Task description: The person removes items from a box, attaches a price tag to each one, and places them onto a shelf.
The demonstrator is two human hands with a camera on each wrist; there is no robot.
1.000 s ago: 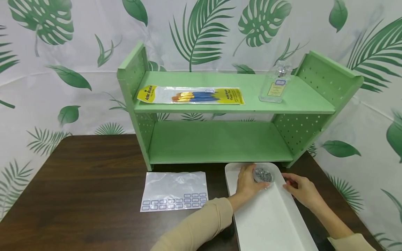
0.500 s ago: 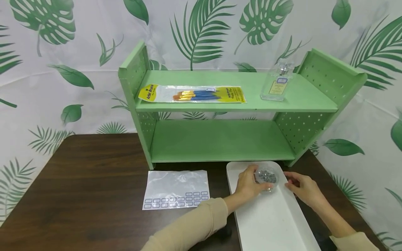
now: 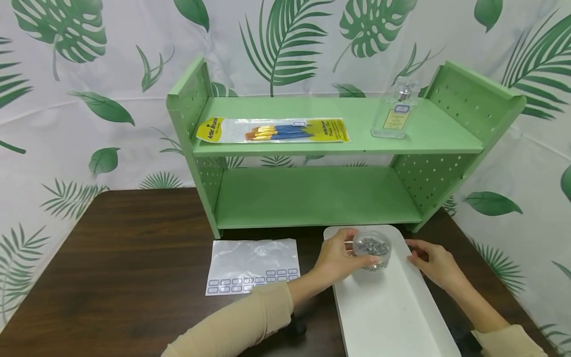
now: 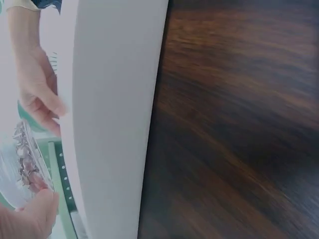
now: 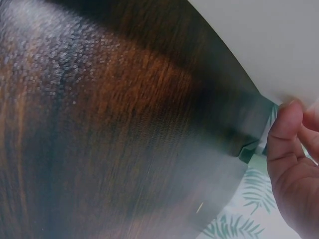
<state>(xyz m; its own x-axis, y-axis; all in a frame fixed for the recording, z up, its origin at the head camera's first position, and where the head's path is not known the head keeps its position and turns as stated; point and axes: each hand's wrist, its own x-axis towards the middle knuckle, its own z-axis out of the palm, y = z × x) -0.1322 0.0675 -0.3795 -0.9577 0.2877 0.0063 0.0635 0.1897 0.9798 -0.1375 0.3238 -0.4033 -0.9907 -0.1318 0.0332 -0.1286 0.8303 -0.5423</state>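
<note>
In the head view, my left hand (image 3: 336, 255) grips a round clear container (image 3: 372, 248) by its side, above the far end of a long white tray (image 3: 383, 307). Small silvery pieces fill the container, too small to identify. The left wrist view shows my fingertips (image 4: 42, 209) against the clear container (image 4: 20, 169). My right hand (image 3: 434, 263) stays beside the tray's right wall with loosely bent fingers. In the right wrist view, the thumb (image 5: 286, 122) touches the tray's edge; the other fingers are partly hidden.
Behind the tray stands a green two-level shelf (image 3: 312, 196). On its upper board are a packet of artist brushes (image 3: 272, 131) and a glass perfume bottle (image 3: 394, 116). A sheet of blue-bordered labels (image 3: 254, 263) lies on the dark wooden table (image 3: 111, 272).
My left hand has raised the clear container a little and brought it slightly leftward over the tray. The right hand stays at the tray's side.
</note>
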